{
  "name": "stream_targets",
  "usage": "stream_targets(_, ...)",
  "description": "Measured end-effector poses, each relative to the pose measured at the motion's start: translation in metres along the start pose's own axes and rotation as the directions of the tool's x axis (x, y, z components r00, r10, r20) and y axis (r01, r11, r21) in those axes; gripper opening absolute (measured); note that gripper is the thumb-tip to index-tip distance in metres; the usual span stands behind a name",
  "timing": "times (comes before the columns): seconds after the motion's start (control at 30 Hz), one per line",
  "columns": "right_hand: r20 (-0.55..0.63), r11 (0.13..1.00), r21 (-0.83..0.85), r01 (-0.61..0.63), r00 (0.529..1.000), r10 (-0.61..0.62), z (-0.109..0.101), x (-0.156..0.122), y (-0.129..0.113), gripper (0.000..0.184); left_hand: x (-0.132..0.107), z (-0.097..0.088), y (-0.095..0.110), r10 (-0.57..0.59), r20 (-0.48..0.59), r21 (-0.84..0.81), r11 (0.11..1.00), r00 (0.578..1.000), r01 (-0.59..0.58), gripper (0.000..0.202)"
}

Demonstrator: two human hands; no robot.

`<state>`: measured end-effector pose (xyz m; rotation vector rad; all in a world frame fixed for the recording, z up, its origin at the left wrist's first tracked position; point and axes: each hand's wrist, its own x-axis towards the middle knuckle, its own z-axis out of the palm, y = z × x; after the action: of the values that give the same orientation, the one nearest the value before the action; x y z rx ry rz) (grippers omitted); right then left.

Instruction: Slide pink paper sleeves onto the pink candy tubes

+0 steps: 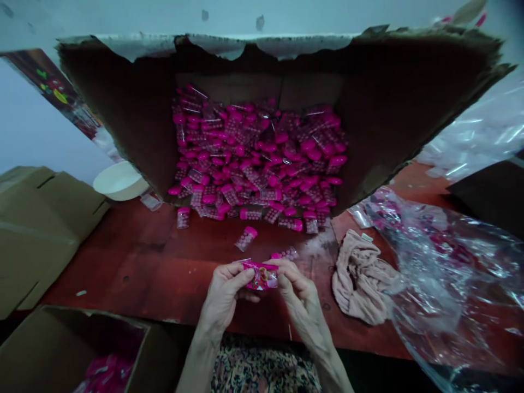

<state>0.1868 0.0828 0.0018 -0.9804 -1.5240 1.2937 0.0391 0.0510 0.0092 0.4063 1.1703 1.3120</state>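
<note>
Along the left of the red tabletop (123, 262) lie flattened cardboard flaps (41, 234), with a white bowl (120, 181) behind them at the far edge. Below the near-left corner sits an open carton (41, 349) holding pink packets. At the near edge, the left hand (223, 295) and right hand (298, 289) are both clenched in a pinch, gripping opposite ends of a crinkled pink plastic packet (261, 275), which sits between them just above the table. Just beyond the right fingertips (278, 263) lies a clear packet of pink tubes (285, 253), and another (246, 238) lies farther out. Beyond them, a tilted open cardboard box (123, 120) holds a heap of similar packets (257, 158), spilling onto the table. To the right lie a crumpled beige cloth (360, 278) and a sheet of clear plastic (446, 273), with a dark box (487, 196) at the right edge.
</note>
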Motion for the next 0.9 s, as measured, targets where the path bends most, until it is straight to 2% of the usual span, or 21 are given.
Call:
stream_targets(0.13, 0.022, 0.998, 0.069, 0.008, 1.000, -0.010, 0.002, 0.000, 0.000, 0.030, -0.002, -0.002, -0.003, 0.058, -0.017, 0.051, 0.997, 0.998, -0.057, 0.018)
stream_targets(0.23, 0.013, 0.981, 0.160, -0.105, 0.994, 0.104, 0.008, 0.000, -0.003, 0.023, -0.003, -0.004, -0.006, 0.099, -0.022, 0.019, 0.995, 0.995, -0.099, 0.014)
stream_targets(0.37, 0.010, 0.858, 0.447, -0.251, 0.961, 0.276, 0.016, 0.000, -0.007, 0.022, -0.007, -0.003, -0.005, 0.101, 0.047, -0.006, 0.995, 0.994, -0.101, 0.021)
stream_targets(0.43, -0.002, 0.818, 0.508, -0.269, 0.950, 0.313, 0.018, 0.001, -0.008, 0.021, -0.009, -0.004, -0.001, 0.094, 0.129, 0.007, 0.995, 0.987, -0.096, 0.022)
stream_targets(0.53, -0.062, 0.857, 0.457, -0.237, 0.953, 0.297, 0.017, 0.003, -0.005, 0.024, -0.011, -0.007, 0.004, 0.037, 0.265, 0.013, 0.999, 0.964, -0.042, 0.027)
stream_targets(0.6, -0.061, 0.879, 0.415, -0.233, 0.957, 0.283, 0.016, 0.003, 0.000, 0.028, -0.010, -0.009, 0.004, -0.003, 0.273, 0.002, 1.000, 0.962, 0.003, 0.027)
stream_targets(0.73, 0.012, 0.916, 0.340, -0.211, 0.975, 0.220, 0.018, 0.000, 0.004, 0.034, -0.007, -0.009, 0.000, -0.005, 0.154, -0.034, 0.999, 0.988, 0.010, 0.027)
stream_targets(0.83, 0.027, 0.987, 0.127, -0.097, 0.995, 0.094, 0.019, -0.002, 0.000, 0.034, -0.006, -0.007, 0.000, -0.027, 0.059, -0.063, 0.998, 0.998, 0.031, 0.028)
stream_targets(0.9, 0.025, 1.000, -0.011, -0.001, 1.000, 0.001, 0.019, -0.002, -0.002, 0.033, -0.005, -0.006, 0.001, -0.043, 0.005, -0.073, 0.996, 0.999, 0.043, 0.024)
